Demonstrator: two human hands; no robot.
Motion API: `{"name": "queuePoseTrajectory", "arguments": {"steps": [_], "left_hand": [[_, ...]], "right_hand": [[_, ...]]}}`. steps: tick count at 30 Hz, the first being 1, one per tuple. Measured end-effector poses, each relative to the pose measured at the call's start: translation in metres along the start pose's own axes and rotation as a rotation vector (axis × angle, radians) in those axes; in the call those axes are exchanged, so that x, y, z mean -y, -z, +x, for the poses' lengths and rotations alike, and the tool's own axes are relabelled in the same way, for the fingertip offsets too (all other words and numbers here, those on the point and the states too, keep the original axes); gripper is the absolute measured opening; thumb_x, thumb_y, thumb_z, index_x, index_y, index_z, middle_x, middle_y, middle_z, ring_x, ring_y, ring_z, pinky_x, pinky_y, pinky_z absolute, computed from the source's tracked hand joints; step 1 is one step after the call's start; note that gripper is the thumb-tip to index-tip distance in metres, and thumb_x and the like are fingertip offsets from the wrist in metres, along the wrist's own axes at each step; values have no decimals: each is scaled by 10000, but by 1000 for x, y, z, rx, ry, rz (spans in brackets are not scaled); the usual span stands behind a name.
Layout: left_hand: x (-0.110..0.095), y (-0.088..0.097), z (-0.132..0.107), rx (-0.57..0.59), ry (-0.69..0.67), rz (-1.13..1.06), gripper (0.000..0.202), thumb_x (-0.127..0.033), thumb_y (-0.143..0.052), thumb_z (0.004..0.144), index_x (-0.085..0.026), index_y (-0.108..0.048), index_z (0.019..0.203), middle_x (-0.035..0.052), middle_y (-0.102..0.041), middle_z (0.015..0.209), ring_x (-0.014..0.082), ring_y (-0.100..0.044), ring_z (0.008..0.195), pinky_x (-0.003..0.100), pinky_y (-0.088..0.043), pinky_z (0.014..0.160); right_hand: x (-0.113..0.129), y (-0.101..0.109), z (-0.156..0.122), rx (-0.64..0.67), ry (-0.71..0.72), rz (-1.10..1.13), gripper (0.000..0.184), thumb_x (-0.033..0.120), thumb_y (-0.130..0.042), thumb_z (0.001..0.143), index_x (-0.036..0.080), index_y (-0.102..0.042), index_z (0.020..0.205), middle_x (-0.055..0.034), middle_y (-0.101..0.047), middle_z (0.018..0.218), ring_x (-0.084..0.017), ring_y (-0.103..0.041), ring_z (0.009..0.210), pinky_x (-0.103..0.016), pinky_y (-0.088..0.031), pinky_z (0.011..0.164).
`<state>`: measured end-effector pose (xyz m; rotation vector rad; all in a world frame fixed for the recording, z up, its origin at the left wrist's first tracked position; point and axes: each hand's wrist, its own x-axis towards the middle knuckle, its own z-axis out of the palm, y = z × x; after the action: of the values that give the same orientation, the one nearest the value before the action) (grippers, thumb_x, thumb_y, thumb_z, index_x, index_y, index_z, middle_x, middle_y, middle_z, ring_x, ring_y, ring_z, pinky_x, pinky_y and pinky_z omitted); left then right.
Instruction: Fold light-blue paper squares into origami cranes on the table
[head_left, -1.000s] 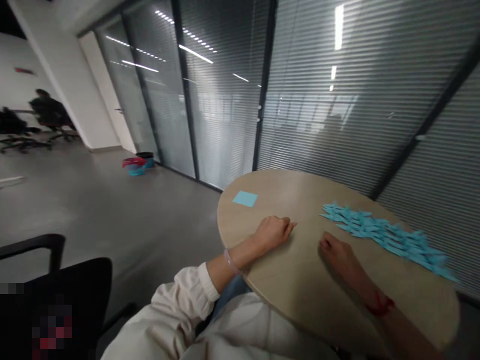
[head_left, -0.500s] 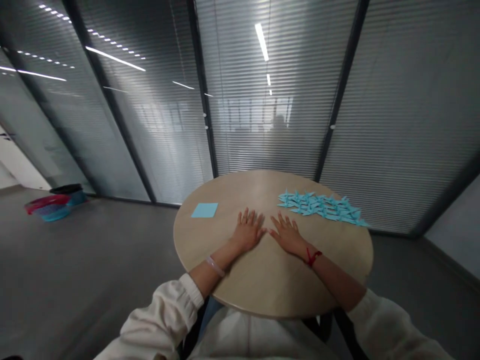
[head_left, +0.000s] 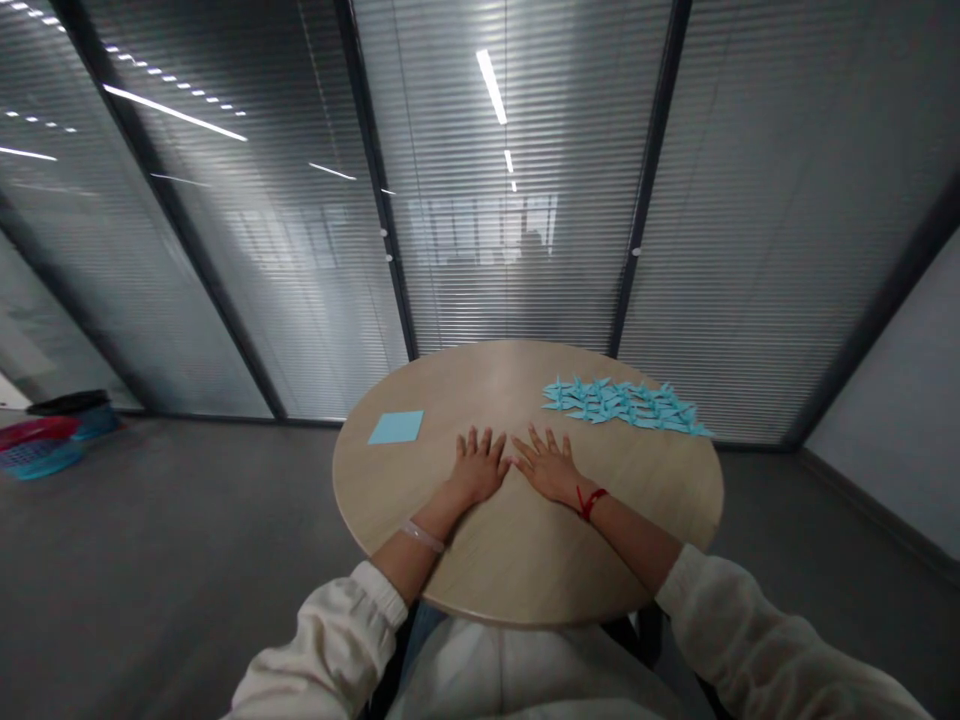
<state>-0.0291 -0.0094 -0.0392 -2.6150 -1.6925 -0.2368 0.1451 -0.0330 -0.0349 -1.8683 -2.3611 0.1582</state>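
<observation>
My left hand (head_left: 478,468) lies flat on the round wooden table (head_left: 540,570), its fingers spread and nothing held. Close beside it, my right hand (head_left: 547,468) also rests palm down with fingers apart; the thumbs almost meet. A flat square of light blue paper (head_left: 396,427) sits to the left of my left hand. Beyond and to the right of my right hand are several folded blue paper cranes (head_left: 622,402), set close together in rows near the far right edge.
Glass partition panels with blinds (head_left: 495,290) stand right behind the table. On the grey floor (head_left: 210,520) at far left are a blue basket with a red rim (head_left: 41,455) and a blue bin with a black top (head_left: 94,415).
The view has turned slightly right, so everything sits further left in it. Both hands stay flat on the table, and the paper and cranes have not moved on it.
</observation>
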Motion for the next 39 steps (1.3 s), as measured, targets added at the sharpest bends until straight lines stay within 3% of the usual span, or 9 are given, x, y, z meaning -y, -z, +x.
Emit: {"name": "queuePoseTrajectory", "arguments": {"steps": [7, 39], "left_hand": [[-1, 4, 0, 75, 24, -33, 655, -549, -195, 936, -218, -267, 1496, 139, -189, 1567, 408, -77, 1434, 639, -87, 1097], [-5, 12, -2, 125, 31, 44, 630, -522, -168, 954, -225, -226, 1506, 123, -159, 1578, 392, -80, 1437, 613, -109, 1111]], "right_hand": [[1, -1, -2, -9, -5, -1, 602, 591, -121, 946, 358, -182, 1497, -69, -100, 1599, -408, -93, 1435, -678, -64, 1070], [0, -6, -3, -61, 9, -17, 574, 564, -162, 959, 353, -221, 1490, -73, -150, 1591, -397, -149, 1429, -677, -94, 1068]]}}
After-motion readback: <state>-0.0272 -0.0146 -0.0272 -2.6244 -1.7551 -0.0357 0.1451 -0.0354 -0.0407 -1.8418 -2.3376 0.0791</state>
